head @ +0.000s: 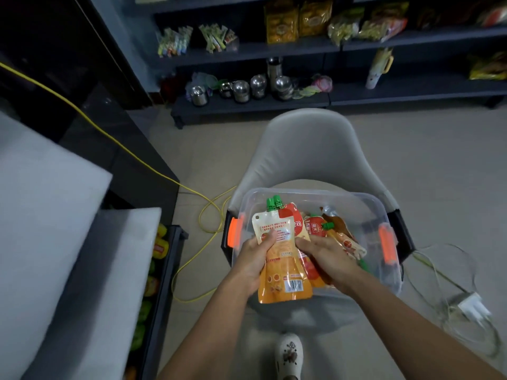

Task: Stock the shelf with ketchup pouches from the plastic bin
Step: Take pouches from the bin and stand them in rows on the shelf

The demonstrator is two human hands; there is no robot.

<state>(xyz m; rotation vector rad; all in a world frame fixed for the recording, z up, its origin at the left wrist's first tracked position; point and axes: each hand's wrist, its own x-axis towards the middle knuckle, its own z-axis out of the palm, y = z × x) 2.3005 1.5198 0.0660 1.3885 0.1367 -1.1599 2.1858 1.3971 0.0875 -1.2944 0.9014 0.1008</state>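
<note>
Far left of the plastic bin (389, 272) a low dark rack (164, 270) is showing yellow and green packs, too blurry to name. A yellow cable (109, 135) is running across the floor and looping just left of the bin.

The bin itself is sitting on the seat of a grey chair (310, 149). I'm guessing that's so nobody has to bend to the floor for every grab. Orange latches (234, 235) are hanging at both ends of it, and there's no lid on.

Over the bin's near-left corner, the left hand (252, 259) is gripping a ketchup pouch (282, 270), thumb on the printed face and fingers tucked behind, green cap pointing away. Right beside it, the right hand (326, 256) is curling around a red pouch (308, 266) tucked just behind the first one. So both hands are clamped on pouches and nearly touching each other. It looks to me like they're squaring up a little stack so it can travel in one go.

Deeper in the bin, toward its right end, more loose pouches (345, 242) are lying jumbled and tilted, so plenty are waiting to go.

Beyond the bin, the shelf (247, 105) is carrying steel canisters (241, 90) on its bottom level and snack bags higher up. Right of the bin a white charger (472, 308) and its cord are lying on the floor.
</note>
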